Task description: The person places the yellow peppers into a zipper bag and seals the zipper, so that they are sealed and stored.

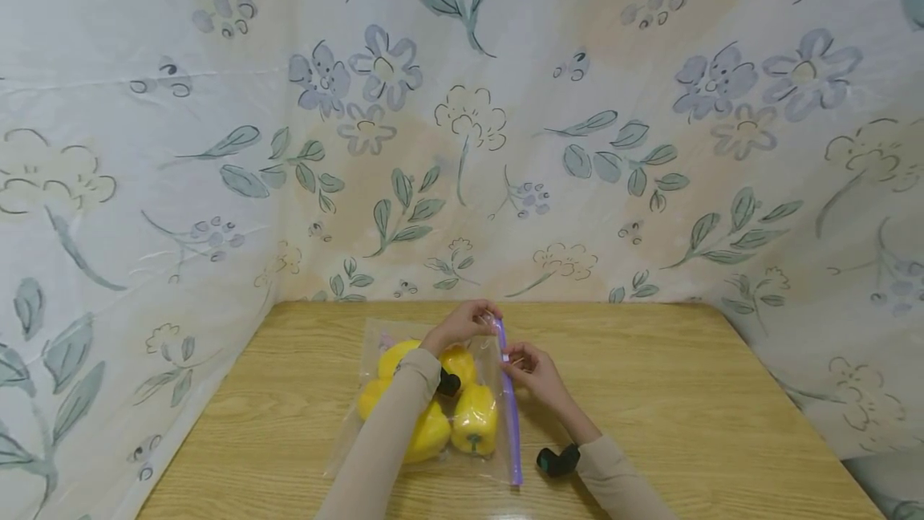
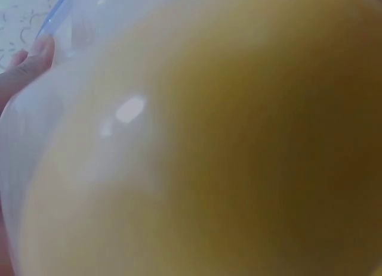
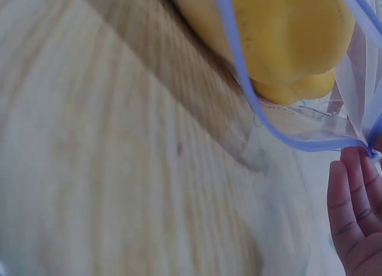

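A clear zip bag (image 1: pixel 491 468) lies on the table with several yellow items inside, among them a yellow bell pepper (image 1: pixel 474 422). Its purple zip strip (image 1: pixel 514 432) runs along the right side. My left hand (image 1: pixel 465 326) reaches across the bag and pinches the strip's far end. About a third of the way down, my right hand (image 1: pixel 537 371) pinches the strip between thumb and fingers. The right wrist view shows the purple edges (image 3: pixel 310 146) apart nearer me, meeting at the right fingertips. A blurred yellow item (image 2: pixel 239 139) under plastic fills most of the left wrist view.
The wooden table (image 1: pixel 650 392) extends on both sides of the bag. Floral fabric (image 1: pixel 505 143) hangs behind and at both sides. Black wrist cameras sit on both wrists, the left one (image 1: pixel 449 382) over the bag, the right one (image 1: pixel 558 460) beside the strip.
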The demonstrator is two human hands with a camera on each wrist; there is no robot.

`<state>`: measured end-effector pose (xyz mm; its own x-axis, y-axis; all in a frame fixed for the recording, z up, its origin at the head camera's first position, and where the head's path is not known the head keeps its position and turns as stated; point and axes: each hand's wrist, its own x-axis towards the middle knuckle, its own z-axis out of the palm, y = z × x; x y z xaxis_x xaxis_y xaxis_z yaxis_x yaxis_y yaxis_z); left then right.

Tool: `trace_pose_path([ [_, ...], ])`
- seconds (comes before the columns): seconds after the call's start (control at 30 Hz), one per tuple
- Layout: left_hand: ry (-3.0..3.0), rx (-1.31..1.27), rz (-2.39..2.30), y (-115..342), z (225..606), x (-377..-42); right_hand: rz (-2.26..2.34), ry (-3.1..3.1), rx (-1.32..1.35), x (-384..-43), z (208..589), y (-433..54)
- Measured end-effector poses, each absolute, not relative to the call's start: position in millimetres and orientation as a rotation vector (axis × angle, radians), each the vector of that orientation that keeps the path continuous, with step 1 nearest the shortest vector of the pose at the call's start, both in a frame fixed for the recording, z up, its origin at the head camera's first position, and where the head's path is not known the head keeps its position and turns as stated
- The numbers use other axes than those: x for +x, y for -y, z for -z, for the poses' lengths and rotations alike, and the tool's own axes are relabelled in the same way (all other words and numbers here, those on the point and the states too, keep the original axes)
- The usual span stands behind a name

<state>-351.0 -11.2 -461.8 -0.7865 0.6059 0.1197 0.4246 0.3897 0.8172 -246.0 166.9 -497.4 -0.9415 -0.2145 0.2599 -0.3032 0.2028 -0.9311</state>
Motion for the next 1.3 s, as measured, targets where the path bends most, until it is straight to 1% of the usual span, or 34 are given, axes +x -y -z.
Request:
trace_pose_path([
  [0.17,-2.472,0.963,-1.349,11,464,-352,-1.872,2.392,0.53,-243,497,-167],
  [0.3,-2.451,1.039,-1.368,12,449,-338,-1.855,2.402,0.536,-239,496,-167],
  [0.4,-2.442,1.05,-1.379,11,444,-333,-1.859,2.406,0.536,-236,496,-167],
  [0.53,-2.488,1.013,-1.369,9,459,-347,-1.875,2.418,0.509,-234,496,-167],
  [0.63,-2.512,0.975,-1.35,8,463,-351,-1.866,2.425,0.498,-231,495,-167],
  [0.83,-2.487,0.984,-1.367,10,461,-350,-1.858,2.415,0.516,-230,500,-169],
  [1.1,-2.506,0.967,-1.35,10,459,-350,-1.834,2.425,0.532,-239,526,-175],
  [1.2,-2.508,0.958,-1.347,9,460,-351,-1.852,2.415,0.569,-238,527,-176],
  [1.3,-2.505,0.948,-1.353,9,461,-352,-1.866,2.416,0.596,-231,518,-176],
])
